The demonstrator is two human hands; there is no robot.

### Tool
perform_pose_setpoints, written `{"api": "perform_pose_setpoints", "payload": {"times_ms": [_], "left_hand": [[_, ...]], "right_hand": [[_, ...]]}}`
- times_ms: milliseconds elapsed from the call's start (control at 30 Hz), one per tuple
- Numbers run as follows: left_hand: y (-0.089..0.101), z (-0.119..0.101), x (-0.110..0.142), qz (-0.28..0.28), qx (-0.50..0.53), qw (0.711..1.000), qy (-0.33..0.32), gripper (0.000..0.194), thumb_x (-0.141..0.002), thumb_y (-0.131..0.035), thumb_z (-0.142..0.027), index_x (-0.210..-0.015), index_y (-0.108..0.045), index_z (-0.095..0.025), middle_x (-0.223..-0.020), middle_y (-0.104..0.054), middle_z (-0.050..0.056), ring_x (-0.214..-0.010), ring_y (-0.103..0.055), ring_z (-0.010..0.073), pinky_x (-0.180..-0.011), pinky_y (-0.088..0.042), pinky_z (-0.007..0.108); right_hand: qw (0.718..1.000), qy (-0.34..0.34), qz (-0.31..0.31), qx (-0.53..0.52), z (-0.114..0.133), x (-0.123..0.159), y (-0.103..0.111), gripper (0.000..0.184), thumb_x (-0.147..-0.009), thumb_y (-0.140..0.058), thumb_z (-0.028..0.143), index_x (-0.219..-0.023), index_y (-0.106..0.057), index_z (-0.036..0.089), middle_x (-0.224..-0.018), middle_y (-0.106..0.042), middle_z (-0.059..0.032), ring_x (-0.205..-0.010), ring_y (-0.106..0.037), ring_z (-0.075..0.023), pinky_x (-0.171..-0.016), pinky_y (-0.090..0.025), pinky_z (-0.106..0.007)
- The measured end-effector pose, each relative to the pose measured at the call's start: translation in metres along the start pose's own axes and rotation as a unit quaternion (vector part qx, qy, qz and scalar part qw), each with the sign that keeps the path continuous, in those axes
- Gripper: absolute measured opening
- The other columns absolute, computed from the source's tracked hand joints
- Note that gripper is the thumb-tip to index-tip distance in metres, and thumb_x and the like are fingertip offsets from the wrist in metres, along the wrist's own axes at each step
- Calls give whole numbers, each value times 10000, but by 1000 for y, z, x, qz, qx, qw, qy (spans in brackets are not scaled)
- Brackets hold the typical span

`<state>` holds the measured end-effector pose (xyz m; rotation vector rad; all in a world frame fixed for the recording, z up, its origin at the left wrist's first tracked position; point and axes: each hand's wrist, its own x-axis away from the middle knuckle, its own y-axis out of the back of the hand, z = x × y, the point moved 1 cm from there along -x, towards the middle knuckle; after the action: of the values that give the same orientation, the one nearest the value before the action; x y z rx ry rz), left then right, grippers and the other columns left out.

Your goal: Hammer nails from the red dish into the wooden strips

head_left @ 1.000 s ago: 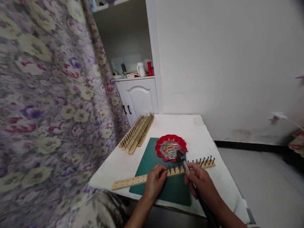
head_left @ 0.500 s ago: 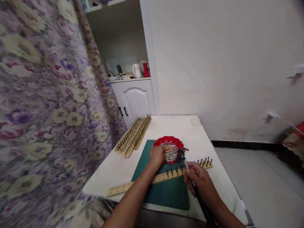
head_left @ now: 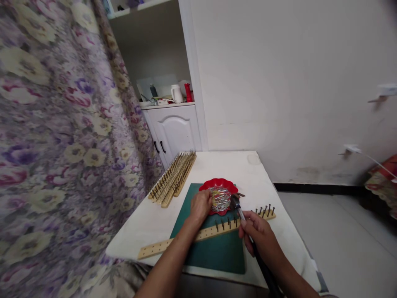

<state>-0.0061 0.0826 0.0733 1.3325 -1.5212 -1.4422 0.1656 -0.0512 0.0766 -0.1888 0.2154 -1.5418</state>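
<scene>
My right hand (head_left: 257, 231) is wrapped round a hammer (head_left: 240, 212) with a dark head, a silvery neck and a black handle. The hammer's head hangs over the near right edge of a red scalloped plate (head_left: 217, 182). Loose silvery nails (head_left: 222, 201) fill that plate. At its left side is my left hand (head_left: 201, 205), fingers bent and closed at the rim; what they hold, if anything, is hidden. A wooden strip (head_left: 155, 249) with two rows of holes runs beneath both arms. Dark nails (head_left: 229, 223) stand upright in its right part; its left holes are bare.
A green cutting mat (head_left: 217, 258) lies under the strip and plate on a white-covered table (head_left: 136, 225). Several nail-filled wooden strips (head_left: 173, 176) rest at the back left. A floral curtain (head_left: 71, 157) hangs on the left, beside a white cabinet (head_left: 180, 128).
My left hand has drawn back slightly to the left from the nails toward the plate's rim. The right hand keeps its hold on the hammer. The view has shifted a little.
</scene>
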Motion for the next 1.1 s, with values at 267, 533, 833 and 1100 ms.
{"api": "perform_pose_setpoints", "payload": {"times_ms": [267,533,833,1100], "left_hand": [[8,32,51,-154,169,973,-16,137,-855,-382,-214,-823,-514,-193,-797,-563,23,-748,-540,170,-684,-405,272],[2,45,100,-91,127,988,8,121,-794,-410,-135,-749,-507,-194,-755,-515,14,-724,-525,154,-661,-385,246],[4,35,75,23,83,996,-13,196,-773,-433,-86,-739,-601,-180,-768,-566,31,-719,-547,143,-667,-372,229],[-15,47,72,-29,323,946,21,154,-746,-526,-223,-783,-668,-178,-778,-615,22,-734,-579,160,-697,-428,254]], "right_hand": [[1000,3,-3,13,-1,-1,-1,246,-813,-553,385,-921,-527,166,-579,-593,54,-268,-394,-31,-279,-249,-149],[1000,-5,4,24,-4,-1,-4,224,-813,-540,373,-889,-512,164,-572,-589,59,-263,-387,-28,-283,-249,-151],[1000,-4,8,27,-8,0,-1,241,-817,-540,394,-907,-499,174,-583,-585,63,-260,-383,-37,-276,-249,-157],[1000,-10,-1,23,-4,2,-4,246,-809,-550,401,-910,-527,178,-572,-579,66,-252,-377,-44,-274,-242,-167]]}}
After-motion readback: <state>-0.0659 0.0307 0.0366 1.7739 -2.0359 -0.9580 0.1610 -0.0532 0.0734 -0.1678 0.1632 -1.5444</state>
